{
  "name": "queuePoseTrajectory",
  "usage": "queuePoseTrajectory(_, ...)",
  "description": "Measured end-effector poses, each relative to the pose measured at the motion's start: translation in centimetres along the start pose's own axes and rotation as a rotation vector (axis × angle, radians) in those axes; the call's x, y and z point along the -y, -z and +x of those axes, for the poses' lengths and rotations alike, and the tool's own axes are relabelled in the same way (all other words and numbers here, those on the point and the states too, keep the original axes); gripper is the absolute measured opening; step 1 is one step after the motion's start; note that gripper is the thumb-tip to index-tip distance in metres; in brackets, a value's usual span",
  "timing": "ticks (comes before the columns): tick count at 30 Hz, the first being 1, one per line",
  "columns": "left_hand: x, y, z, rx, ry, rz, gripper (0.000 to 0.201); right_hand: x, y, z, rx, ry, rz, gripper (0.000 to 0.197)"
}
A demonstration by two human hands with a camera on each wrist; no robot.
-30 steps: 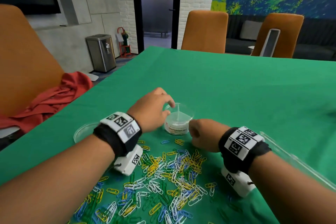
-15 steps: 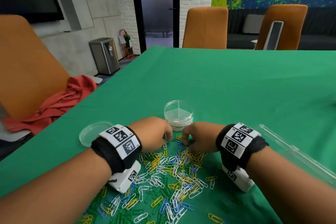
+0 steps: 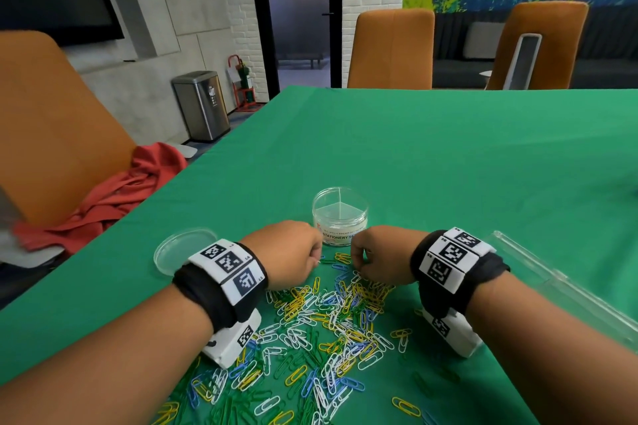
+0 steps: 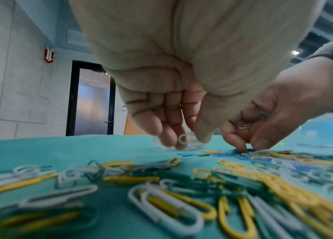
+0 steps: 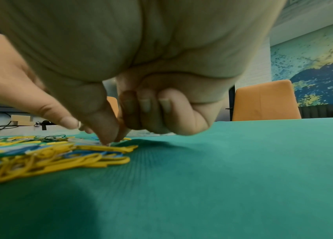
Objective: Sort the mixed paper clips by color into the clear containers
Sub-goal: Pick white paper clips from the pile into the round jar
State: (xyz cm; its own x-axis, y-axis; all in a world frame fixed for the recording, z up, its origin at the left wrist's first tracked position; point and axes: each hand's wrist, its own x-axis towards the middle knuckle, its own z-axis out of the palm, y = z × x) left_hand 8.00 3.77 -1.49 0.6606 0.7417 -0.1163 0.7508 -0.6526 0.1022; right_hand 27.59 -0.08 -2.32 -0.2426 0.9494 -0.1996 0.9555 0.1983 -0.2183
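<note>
Paper clips (image 3: pixel 331 331) in yellow, white, blue and green lie scattered in a loose heap on the green tabletop (image 3: pixel 448 166), just in front of a round clear container (image 3: pixel 340 216) whose inside is split by dividers into compartments. A label runs around the container's lower wall. Both hands work the edge of the heap nearest the container. The left hand (image 3: pixel 286 254) is curled, with a white clip (image 4: pixel 183 139) pinched between thumb and fingertips, as the left wrist view shows. The right hand (image 3: pixel 378 254) has its thumb and forefinger pressed down together on the clips at the heap's edge, its other fingers (image 5: pixel 147 105) folded into the palm; a white clip (image 4: pixel 245 126) also sits tucked against that palm. A clear round lid (image 3: pixel 183 248) lies flat to the left of the container, beyond the left wrist. A long clear box (image 3: pixel 569 290) rests to the container's right. Orange chairs (image 3: pixel 393 48) stand at the far side of the tabletop.
</note>
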Motion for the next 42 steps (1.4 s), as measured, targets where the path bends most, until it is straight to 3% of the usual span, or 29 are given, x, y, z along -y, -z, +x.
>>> queuePoseTrajectory(5, -0.3, 0.3, -0.4, 0.050, -0.013, -0.098, 0.022, 0.2, 0.1, 0.0, 0.002, -0.026, -0.009, 0.010)
queuePoseTrajectory(8, -0.8, 0.6, -0.4, 0.087, -0.030, -0.117, 0.018, 0.2, 0.2, 0.0, -0.011, -0.029, -0.029, 0.008)
queuePoseTrajectory(12, -0.7, 0.1, -1.0, 0.087, -0.013, -0.062, 0.016, 0.3, 0.3, -0.2, -0.042, -0.028, -0.059, 0.012)
queuePoseTrajectory(15, -0.2, -0.2, -1.9, 0.162, -0.011, -0.006, 0.027, 0.4, 0.3, -0.3, -0.025, -0.037, -0.060, 0.010)
queuePoseTrajectory(22, 2.0, 0.2, -3.4, 0.081, 0.074, -0.051, 0.005, 0.3, 0.2, -0.2, -0.011, -0.030, -0.048, 0.010)
queuePoseTrajectory(28, 1.9, 0.6, -3.8, 0.048, 0.088, -0.093, 0.009, 0.5, 1.3, -0.7, -0.097, -0.045, 0.128, 0.015)
queuePoseTrajectory(35, 0.5, 0.2, -3.7, 0.104, 0.093, 0.060, 0.013, 0.4, 1.6, -1.1, -0.264, -0.032, 0.223, 0.011)
queuePoseTrajectory(37, 0.5, 0.1, -3.8, 0.112, 0.088, 0.043, 0.011, 0.0, 1.9, -1.2, -0.282, -0.050, 0.410, 0.017)
queuePoseTrajectory(42, 1.7, 0.2, -3.8, 0.056, 0.098, -0.067, 0.014, -0.9, 3.1, -3.4, -0.343, -0.112, 1.659, 0.020)
